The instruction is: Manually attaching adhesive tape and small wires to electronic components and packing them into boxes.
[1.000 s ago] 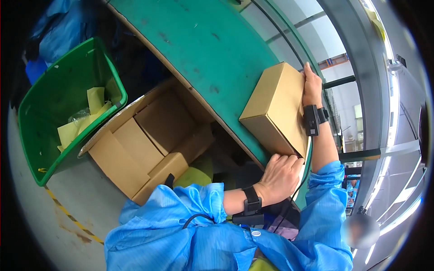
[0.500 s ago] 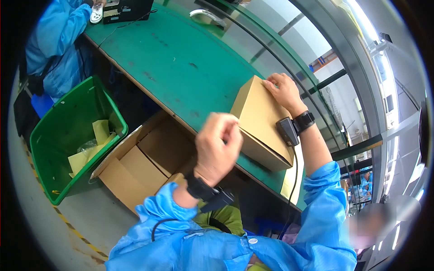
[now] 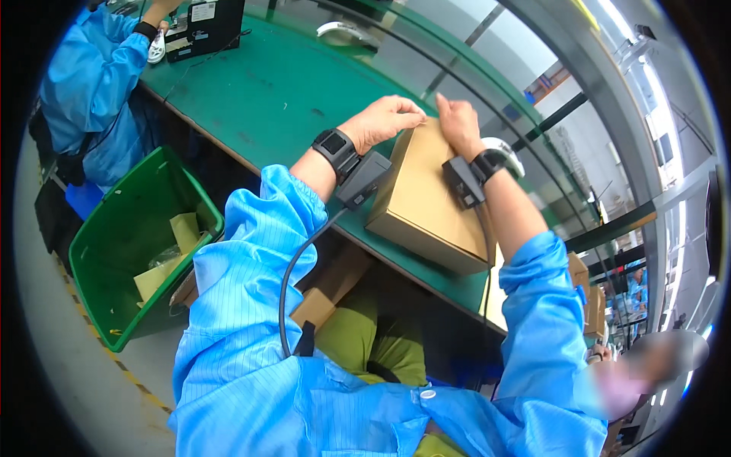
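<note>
Farthest left of the grip, one co-worker's sleeve (image 3: 99,91) reaches over the bench, near one white piece (image 3: 157,47) and one black device (image 3: 213,30). Below these, left of the left forearm, stands one green bin (image 3: 114,236) with at least two yellow sheets (image 3: 184,231) inside. Under the left wrist is one brown carton (image 3: 314,307), mostly hidden by the sleeve. The green bench (image 3: 266,99) stretches away to the left of the hands; one curved white piece (image 3: 346,33) lies beyond the left one.

The left hand (image 3: 383,123) has thumb and fingertips drawn together at the far left corner of one cardboard box (image 3: 445,198); whether they pinch its edge, I cannot tell. The box sits on the bench beneath and between both wrists. Its top lies down, so its closing looks done or nearly so; whether that corner needs more work is hidden, and no tape shows.

The right hand (image 3: 459,129) is at the box's far right edge, its grip unclear. Nearer than this hand lies one pale sheet (image 3: 495,301) beside the box; just past its wrist is one white object (image 3: 509,156). Farther right are some brown boxes (image 3: 594,305), too overlapped to count, and one blurred person (image 3: 617,388).
</note>
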Tool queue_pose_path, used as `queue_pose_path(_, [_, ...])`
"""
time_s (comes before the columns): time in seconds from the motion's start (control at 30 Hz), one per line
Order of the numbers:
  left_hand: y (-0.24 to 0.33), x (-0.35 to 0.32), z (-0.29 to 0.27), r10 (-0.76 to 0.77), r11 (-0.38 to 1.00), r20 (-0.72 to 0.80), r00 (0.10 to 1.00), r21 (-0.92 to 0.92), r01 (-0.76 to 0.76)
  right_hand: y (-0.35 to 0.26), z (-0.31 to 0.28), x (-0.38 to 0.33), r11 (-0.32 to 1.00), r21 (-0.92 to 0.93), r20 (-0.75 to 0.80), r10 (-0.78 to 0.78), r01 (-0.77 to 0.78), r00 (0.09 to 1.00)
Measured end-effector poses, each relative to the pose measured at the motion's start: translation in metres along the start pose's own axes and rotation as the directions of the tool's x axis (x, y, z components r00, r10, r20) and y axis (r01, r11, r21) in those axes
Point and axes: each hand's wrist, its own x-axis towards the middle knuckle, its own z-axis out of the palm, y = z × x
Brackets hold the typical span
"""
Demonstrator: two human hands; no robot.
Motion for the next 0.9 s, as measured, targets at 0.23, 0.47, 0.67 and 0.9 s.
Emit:
queue_pose_path(0.23, [0.030,-0.026,-0.021,0.038,0.994,-0.060,0.997,0.109,-0.031,-0.071,0.010,-0.002,0.842,0.363,0.134,-0.471,0.399,0.872])
queue_pose_path(0.47, [0.005,-0.042,-0.003,0.030,0.999,-0.247,0.968,0.030,-0.024,-0.053,-0.045,-0.015,0.784,0.105,-0.040,-0.611,0.611,0.791])
queue_pose_path(0.67, [0.001,-0.048,0.008,-0.017,0.993,-0.394,0.919,-0.110,-0.029,-0.060,-0.103,-0.237,0.974,0.225,0.362,-0.050,-0.036,0.931])
queue_pose_path(0.9, [-0.009,-0.047,0.036,0.058,0.994,-0.817,0.574,-0.009,-0.113,-0.042,-0.032,-0.258,0.945,0.327,-0.320,0.110,0.000,0.941])
